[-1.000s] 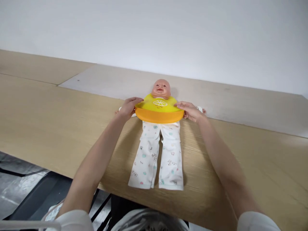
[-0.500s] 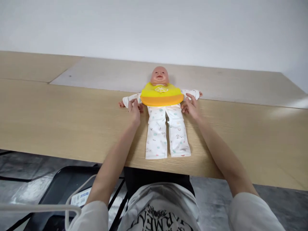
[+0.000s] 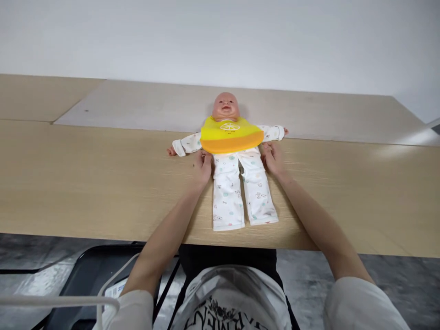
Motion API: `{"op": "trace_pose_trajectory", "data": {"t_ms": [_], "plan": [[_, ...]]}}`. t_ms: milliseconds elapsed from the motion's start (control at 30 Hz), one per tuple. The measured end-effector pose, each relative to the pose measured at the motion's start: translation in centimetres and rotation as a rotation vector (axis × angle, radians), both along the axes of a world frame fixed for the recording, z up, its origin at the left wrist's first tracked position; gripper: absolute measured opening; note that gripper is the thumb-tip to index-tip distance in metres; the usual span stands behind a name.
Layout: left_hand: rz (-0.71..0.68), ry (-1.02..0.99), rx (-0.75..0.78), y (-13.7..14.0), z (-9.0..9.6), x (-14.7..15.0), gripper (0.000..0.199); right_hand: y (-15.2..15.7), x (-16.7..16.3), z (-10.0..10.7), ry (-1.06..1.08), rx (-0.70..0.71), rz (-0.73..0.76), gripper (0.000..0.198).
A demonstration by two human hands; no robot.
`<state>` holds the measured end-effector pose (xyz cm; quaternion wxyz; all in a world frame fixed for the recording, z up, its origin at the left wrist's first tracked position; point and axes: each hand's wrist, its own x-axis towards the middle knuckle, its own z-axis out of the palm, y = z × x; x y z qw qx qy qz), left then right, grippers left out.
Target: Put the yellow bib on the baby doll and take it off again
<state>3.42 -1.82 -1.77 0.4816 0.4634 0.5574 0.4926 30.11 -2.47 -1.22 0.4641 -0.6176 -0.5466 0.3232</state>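
Observation:
A baby doll lies on its back with its arms spread. It wears a white printed outfit and a yellow bib with an orange lower band and a citrus-slice print. My left hand is closed against the doll's waist on the left, just below the bib, its fingertips partly hidden. On the other side, my right hand presses at the waist with its fingers curled in. The outfit's trouser legs stretch toward me, side by side with a narrow gap.
The long light-wood table extends to both sides, with a paler panel along the back against a white wall. Below the table's front edge, a black folding chair stands at left, and a white cable crosses in front.
Both hands have moved from beside the doll's sleeves down to its waist, the left one also inward. The view has tilted slightly; the doll stays where it lies.

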Motion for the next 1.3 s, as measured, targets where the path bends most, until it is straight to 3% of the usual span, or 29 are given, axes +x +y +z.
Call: {"op": "trace_pose_trajectory", "data": {"t_ms": [100,233,467,600,733,1067,1300], "plan": [[0.093,0.048,0.112,0.0,-0.1,0.2,0.02,0.0,0.0,0.0,-0.11,0.04,0.026,0.063],[0.08,0.1,0.201,-0.1,0.3,0.2,0.026,-0.2,-0.3,0.3,-0.336,0.07,0.113,0.053],[0.07,0.082,0.256,0.2,0.3,0.3,0.021,-0.7,-1.0,0.0,-0.627,0.082,0.123,0.06],[0.136,0.084,0.359,0.7,-0.1,0.2,0.021,-1.3,-1.9,-0.2,-0.652,0.101,0.13,0.064],[0.188,0.026,0.35,1.0,-0.2,0.1,0.025,-1.5,-2.5,-0.3,-0.606,0.141,0.133,0.065],[0.149,0.148,0.348,0.6,0.0,-0.2,0.02,-1.0,-2.1,-0.3,-0.434,0.149,0.142,0.056],[0.116,0.205,0.36,0.2,0.4,0.0,0.015,-1.4,-2.5,0.1,-0.593,0.114,0.157,0.049]]}}
